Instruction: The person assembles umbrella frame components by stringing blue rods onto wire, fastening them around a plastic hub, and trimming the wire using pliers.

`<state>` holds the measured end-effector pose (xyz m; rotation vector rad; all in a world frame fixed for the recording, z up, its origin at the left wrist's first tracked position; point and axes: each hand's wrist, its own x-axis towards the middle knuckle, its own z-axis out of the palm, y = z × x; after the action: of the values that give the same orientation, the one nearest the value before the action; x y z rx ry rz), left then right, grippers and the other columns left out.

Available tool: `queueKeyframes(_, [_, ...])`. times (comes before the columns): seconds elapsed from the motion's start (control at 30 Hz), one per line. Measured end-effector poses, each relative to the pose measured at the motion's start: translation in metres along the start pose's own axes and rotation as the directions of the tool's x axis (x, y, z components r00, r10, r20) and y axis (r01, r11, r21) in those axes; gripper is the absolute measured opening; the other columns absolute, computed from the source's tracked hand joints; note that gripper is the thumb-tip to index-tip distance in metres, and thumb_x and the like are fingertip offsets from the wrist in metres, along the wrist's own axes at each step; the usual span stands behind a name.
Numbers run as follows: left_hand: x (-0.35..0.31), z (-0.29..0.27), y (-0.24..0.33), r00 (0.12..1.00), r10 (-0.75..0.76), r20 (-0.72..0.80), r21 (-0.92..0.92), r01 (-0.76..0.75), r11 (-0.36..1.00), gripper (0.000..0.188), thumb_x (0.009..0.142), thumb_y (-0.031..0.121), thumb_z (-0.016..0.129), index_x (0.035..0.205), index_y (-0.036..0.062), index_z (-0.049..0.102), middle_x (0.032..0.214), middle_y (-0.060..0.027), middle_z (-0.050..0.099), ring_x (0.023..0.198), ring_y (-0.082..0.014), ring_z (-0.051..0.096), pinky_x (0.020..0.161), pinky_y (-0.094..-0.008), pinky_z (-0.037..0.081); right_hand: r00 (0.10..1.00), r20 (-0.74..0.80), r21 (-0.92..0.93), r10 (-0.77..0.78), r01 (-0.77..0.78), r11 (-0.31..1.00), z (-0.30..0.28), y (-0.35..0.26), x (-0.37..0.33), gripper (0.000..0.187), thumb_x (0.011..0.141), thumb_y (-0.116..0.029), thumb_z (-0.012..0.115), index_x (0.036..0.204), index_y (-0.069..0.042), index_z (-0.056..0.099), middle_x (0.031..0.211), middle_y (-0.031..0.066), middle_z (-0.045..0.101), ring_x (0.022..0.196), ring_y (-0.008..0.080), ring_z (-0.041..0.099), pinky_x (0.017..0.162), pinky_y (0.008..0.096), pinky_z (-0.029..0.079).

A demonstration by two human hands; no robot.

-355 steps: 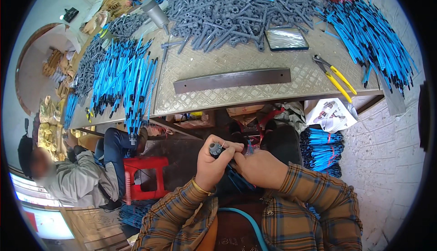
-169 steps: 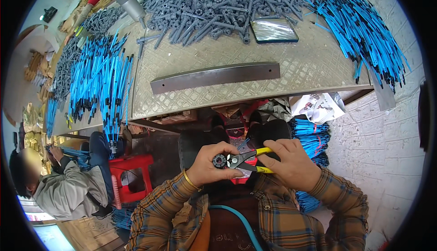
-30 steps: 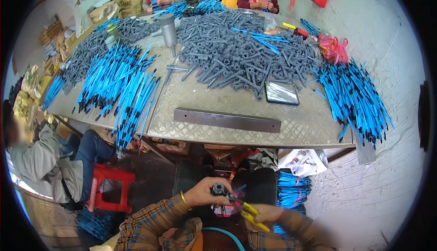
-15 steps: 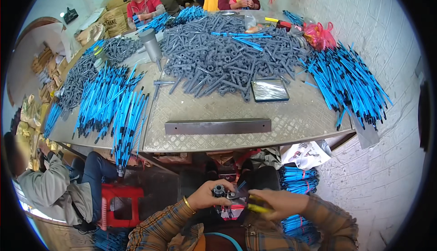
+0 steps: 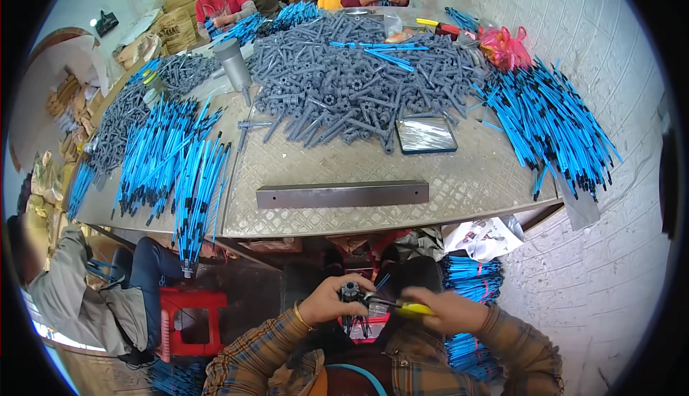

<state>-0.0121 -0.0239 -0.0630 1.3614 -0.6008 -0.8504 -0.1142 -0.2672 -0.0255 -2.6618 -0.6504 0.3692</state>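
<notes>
Low over my lap, my left hand (image 5: 324,303) is closed around a grey plastic fitting (image 5: 350,291) with a round toothed end facing up; thin dark pieces hang below it. My right hand (image 5: 452,313) grips the yellow handle of a pair of pliers (image 5: 415,309). Their metal head points left and meets the fitting beside my left fingers. Exactly what the jaws touch is too small to tell. A thin blue strip shows just above the pliers' head.
On the table ahead lie a big heap of grey fittings (image 5: 359,80), blue rods at left (image 5: 154,159) and right (image 5: 549,123), a metal bar (image 5: 343,195) and a dark flat box (image 5: 426,136). A person sits at left beside a red stool (image 5: 190,317); others work across the table.
The pliers' two yellow handles were apart and blurred; now they look drawn together. My left hand with the fitting has shifted slightly up and right. The seated person at left has moved an arm.
</notes>
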Motion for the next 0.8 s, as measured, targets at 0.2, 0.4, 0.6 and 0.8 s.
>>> queueKeyframes(0.2, [0.009,0.003,0.003,0.984,-0.011,0.177,-0.019,0.014,1.0,0.04,0.065,0.011,0.078,0.099,0.0017,0.059,0.096,-0.0035,0.059,0.09,-0.0123,0.054,0.082,-0.0267,0.042,0.91,0.393,0.919,-0.136,-0.384,0.083,0.033,0.01,-0.021,0.046,0.088,-0.022,0.054,0.125,-0.003,0.035,0.08,0.0071,0.056,0.071,0.0154,0.057,0.059,0.0286,0.046])
queueKeyframes(0.4, [0.006,0.001,0.005,0.998,-0.027,0.049,-0.087,0.031,0.996,0.04,0.065,0.012,0.078,0.099,0.0023,0.059,0.093,-0.0035,0.06,0.089,-0.0124,0.053,0.082,-0.0267,0.042,0.999,-0.016,-0.097,-0.046,0.045,0.994,-0.015,-0.005,-0.005,0.047,0.086,-0.025,0.058,0.124,-0.004,0.041,0.094,0.0013,0.055,0.077,0.0106,0.054,0.067,0.024,0.047])
queueKeyframes(0.6, [0.015,-0.001,0.006,0.969,-0.005,0.247,0.011,0.002,1.0,0.042,0.065,0.014,0.079,0.1,0.0022,0.059,0.094,-0.0035,0.058,0.088,-0.0123,0.053,0.082,-0.0272,0.042,0.845,0.471,0.791,-0.252,-0.531,-0.303,0.083,0.016,-0.029,0.053,0.084,-0.027,0.06,0.127,-0.003,0.04,0.099,0.0043,0.056,0.084,0.0108,0.055,0.071,0.0252,0.046])
queueKeyframes(0.8, [0.013,-0.003,0.003,0.989,-0.032,0.143,-0.051,0.04,0.998,0.043,0.064,0.016,0.08,0.1,0.0013,0.06,0.093,-0.0044,0.059,0.089,-0.0128,0.054,0.081,-0.0274,0.042,0.878,0.459,0.881,-0.137,-0.429,0.199,0.002,0.005,-0.015,0.054,0.085,-0.029,0.059,0.126,0.001,0.039,0.096,0.0079,0.057,0.084,0.0114,0.056,0.07,0.0249,0.046])
